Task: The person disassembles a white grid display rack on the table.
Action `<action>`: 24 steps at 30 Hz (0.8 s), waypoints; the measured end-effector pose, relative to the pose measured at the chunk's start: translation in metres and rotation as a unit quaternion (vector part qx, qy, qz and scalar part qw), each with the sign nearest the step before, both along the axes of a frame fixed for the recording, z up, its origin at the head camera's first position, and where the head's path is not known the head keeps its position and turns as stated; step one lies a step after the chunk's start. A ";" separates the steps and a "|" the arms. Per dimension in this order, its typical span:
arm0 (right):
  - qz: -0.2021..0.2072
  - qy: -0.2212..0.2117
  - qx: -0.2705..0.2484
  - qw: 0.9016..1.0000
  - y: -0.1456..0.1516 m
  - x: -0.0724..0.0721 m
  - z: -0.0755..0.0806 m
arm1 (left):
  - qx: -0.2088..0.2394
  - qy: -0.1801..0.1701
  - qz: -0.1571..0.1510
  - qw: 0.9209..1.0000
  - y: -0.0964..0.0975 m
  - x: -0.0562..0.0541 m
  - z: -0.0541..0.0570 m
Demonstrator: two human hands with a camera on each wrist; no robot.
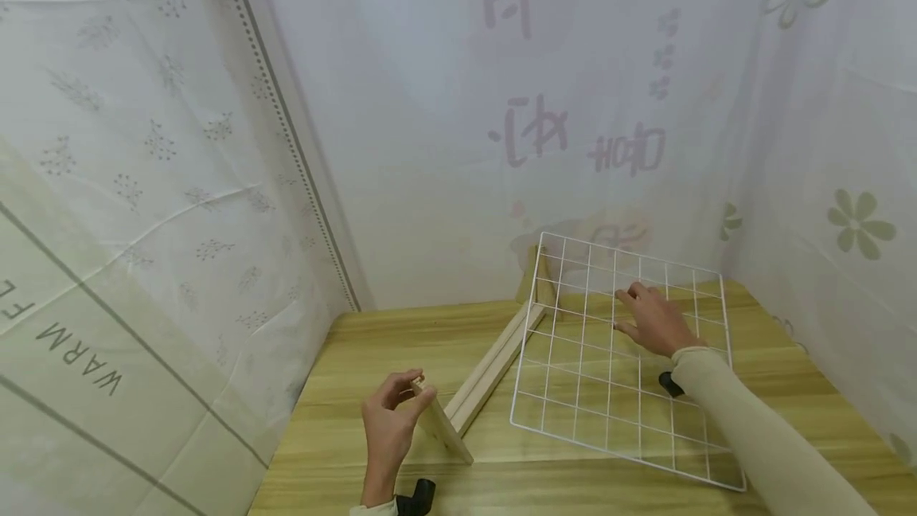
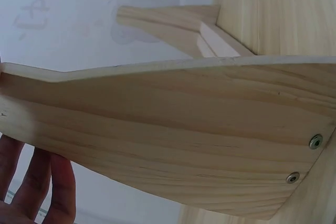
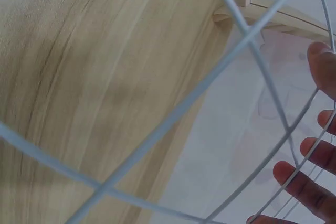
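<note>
A pale wooden stand rests on the table, two curved end panels joined by a long double rail [image 1: 494, 369]. My left hand [image 1: 392, 420] grips the upper tip of the near end panel [image 2: 173, 129], thumb on one side and fingers on the other. Two metal screws [image 2: 315, 141] show near that panel's lower edge. The far end panel [image 1: 546, 281] stands by the back curtain, partly behind the wire. My right hand [image 1: 655, 319] holds a white wire grid panel [image 1: 609, 373] by its inner wires, fingers bent among them. The grid is tilted and overlaps the rail's far end.
The wood-grain table [image 1: 344, 349] ends at a back curtain [image 1: 415, 181] with printed characters. Patterned curtains [image 1: 179, 181] also hang on the left and right. A black piece of wrist gear [image 1: 423, 496] sits below the left hand, another [image 1: 670, 384] under the right wrist.
</note>
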State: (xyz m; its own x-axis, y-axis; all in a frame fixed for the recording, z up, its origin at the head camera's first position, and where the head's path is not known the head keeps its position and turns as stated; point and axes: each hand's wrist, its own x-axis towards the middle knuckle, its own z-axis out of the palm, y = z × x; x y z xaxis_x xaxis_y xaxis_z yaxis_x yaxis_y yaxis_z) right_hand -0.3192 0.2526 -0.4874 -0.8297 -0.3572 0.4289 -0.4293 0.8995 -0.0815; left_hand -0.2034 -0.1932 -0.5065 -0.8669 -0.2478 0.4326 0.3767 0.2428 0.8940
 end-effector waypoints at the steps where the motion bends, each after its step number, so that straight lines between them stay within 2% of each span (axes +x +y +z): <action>1: 0.002 0.000 0.001 1.000 0.000 -0.001 -0.002 | -0.003 0.003 0.002 1.000 0.001 0.002 0.000; 11: 0.012 0.002 0.017 1.000 -0.004 -0.008 -0.019 | -0.008 0.011 0.017 1.000 0.014 0.015 -0.001; 18: 0.019 -0.061 -0.006 0.998 -0.009 -0.012 -0.032 | -0.007 0.020 0.027 0.999 0.025 0.024 -0.003; 24: 0.023 -0.074 -0.020 0.997 -0.013 -0.014 -0.047 | -0.001 0.024 0.032 0.999 0.033 0.029 -0.006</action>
